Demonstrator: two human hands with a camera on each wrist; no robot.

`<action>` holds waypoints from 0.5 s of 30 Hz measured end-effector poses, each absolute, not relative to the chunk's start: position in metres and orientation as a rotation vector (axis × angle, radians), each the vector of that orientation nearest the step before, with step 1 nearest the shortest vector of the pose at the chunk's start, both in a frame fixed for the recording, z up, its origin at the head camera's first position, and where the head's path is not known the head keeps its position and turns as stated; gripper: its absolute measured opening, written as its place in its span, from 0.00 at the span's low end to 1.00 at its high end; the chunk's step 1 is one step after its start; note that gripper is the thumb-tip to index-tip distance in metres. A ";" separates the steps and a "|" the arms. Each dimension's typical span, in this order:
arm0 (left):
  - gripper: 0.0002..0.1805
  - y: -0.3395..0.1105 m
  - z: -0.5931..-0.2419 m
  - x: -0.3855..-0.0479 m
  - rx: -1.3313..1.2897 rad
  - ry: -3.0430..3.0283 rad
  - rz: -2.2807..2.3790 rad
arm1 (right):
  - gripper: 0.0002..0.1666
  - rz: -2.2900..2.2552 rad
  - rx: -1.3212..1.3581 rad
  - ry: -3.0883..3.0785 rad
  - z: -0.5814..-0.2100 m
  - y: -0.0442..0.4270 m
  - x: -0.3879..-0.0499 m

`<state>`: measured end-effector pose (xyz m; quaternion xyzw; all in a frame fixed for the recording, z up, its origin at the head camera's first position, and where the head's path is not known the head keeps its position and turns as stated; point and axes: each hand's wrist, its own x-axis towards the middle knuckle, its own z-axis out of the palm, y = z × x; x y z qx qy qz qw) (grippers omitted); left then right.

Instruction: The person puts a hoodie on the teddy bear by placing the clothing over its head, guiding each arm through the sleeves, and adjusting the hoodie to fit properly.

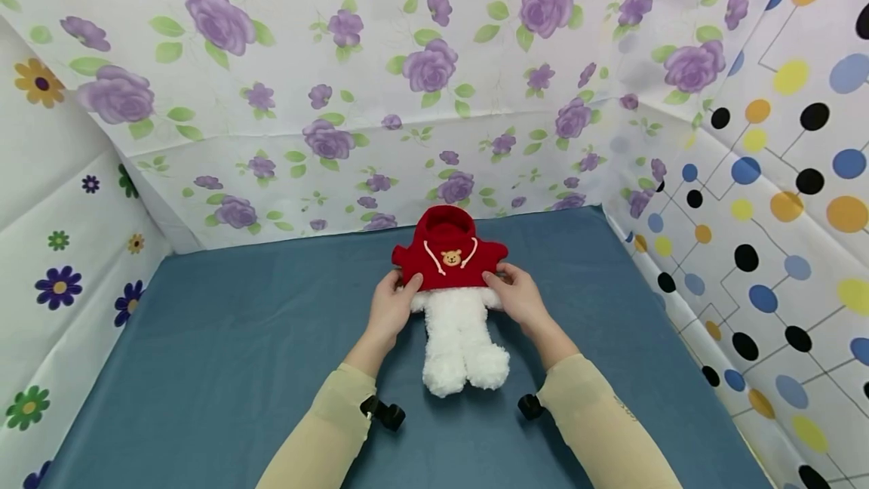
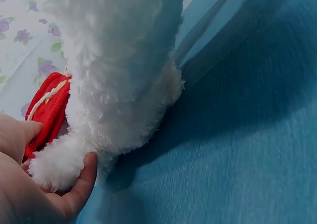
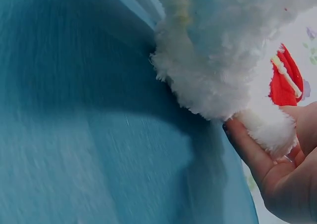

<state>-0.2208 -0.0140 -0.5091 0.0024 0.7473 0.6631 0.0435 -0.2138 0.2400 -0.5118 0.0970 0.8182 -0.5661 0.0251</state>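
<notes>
A white fluffy plush toy (image 1: 456, 334) lies on the table with its feet toward me. Its upper part is covered by a small red hoodie (image 1: 451, 256) with a bear patch and white drawstrings; the toy's head is hidden. My left hand (image 1: 391, 303) grips the hoodie's lower left edge, and my right hand (image 1: 519, 294) grips the lower right edge. In the left wrist view, the thumb presses on the red cloth while a finger lies under the toy's stubby arm (image 2: 59, 162). The right wrist view shows fingers likewise under the other arm (image 3: 272, 132).
A blue cloth (image 1: 258, 353) covers the table. Behind it hangs a white curtain with purple flowers (image 1: 428, 66). A dotted sheet (image 1: 767, 210) borders the right side, and a sheet with colourful flowers (image 1: 61, 247) the left. Black wrist devices (image 1: 383, 412) sit at both cuffs.
</notes>
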 end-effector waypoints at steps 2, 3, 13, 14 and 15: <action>0.20 -0.020 -0.510 -0.219 -0.017 2.284 2.031 | 0.29 -1.761 0.293 2.523 -0.513 0.234 -0.212; 0.20 -0.023 -0.511 -0.219 -0.027 2.284 2.032 | 0.28 -1.771 0.289 2.520 -0.513 0.231 -0.212; 0.19 -0.059 -0.515 -0.214 -0.069 2.298 2.047 | 0.26 -1.848 0.230 2.476 -0.511 0.195 -0.207; 0.19 -0.063 -0.515 -0.212 -0.072 2.300 2.047 | 0.26 -1.851 0.219 2.472 -0.510 0.191 -0.206; 0.18 -0.068 -0.515 -0.211 -0.076 2.304 2.048 | 0.24 -1.853 0.203 2.468 -0.510 0.187 -0.206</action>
